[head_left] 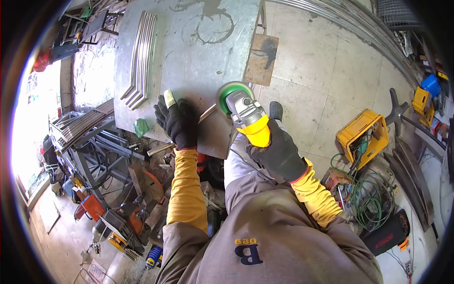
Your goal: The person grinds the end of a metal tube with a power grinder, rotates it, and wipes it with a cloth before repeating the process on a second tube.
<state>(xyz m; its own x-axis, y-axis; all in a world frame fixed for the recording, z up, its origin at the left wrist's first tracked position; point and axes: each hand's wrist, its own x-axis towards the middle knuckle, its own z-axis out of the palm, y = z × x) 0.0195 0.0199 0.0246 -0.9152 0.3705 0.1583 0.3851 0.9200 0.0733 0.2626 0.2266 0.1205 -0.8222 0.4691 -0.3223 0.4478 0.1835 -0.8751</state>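
Observation:
My right hand (279, 152), in a black glove, is closed around the yellow body of an angle grinder (247, 112). The grinder's green-backed disc (231, 97) is at the table's front edge, overlapping the end of a thin metal tube (207, 113). My left hand (178, 120), also gloved, lies palm down across the line of that tube with its fingers stretched out and apart. One of its fingers has a pale wrapped tip. The tube shows on both sides of the left hand, and its middle is hidden beneath it.
Several bent metal tubes (143, 57) lie on the metal-topped table (189, 61), near a crumpled green piece (140, 127). A yellow crate (362, 137) and coiled green cable (369, 201) are at the right. Metal frames (101, 158) and tools crowd the left.

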